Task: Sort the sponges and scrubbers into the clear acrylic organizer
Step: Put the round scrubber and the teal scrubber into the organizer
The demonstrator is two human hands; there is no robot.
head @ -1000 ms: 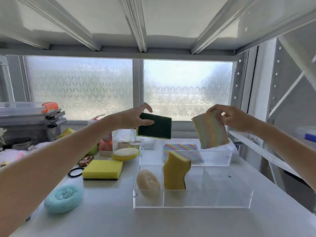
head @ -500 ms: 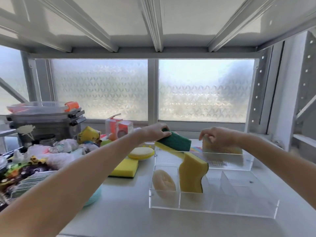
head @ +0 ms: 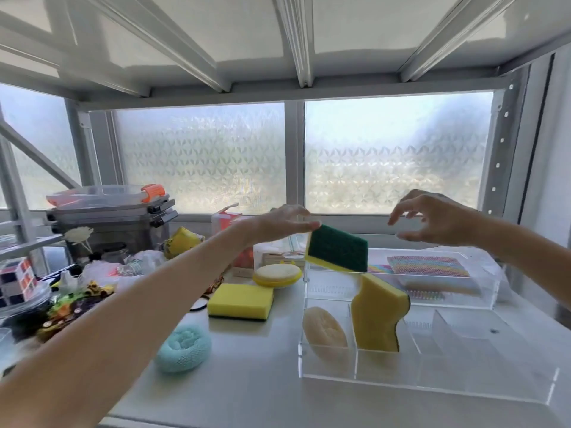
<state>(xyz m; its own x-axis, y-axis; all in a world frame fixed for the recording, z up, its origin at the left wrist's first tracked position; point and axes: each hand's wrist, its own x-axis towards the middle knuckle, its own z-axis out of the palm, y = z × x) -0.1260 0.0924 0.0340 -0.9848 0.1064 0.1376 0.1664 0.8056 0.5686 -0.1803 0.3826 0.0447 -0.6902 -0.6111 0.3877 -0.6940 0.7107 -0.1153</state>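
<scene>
Above the organizer's (head: 401,366) rear tier, the left hand (head: 278,223) is pinching a green-topped sponge (head: 338,248) by its corner, tilting it toward a slot, while the right hand (head: 432,220) is hovering spread and empty.

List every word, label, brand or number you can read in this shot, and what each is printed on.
None can be read.
Yellow package: dark printing, too blurred to read.
Red and white carton: no print legible.
Sponges and clear acrylic organizer: no labels visible.
</scene>
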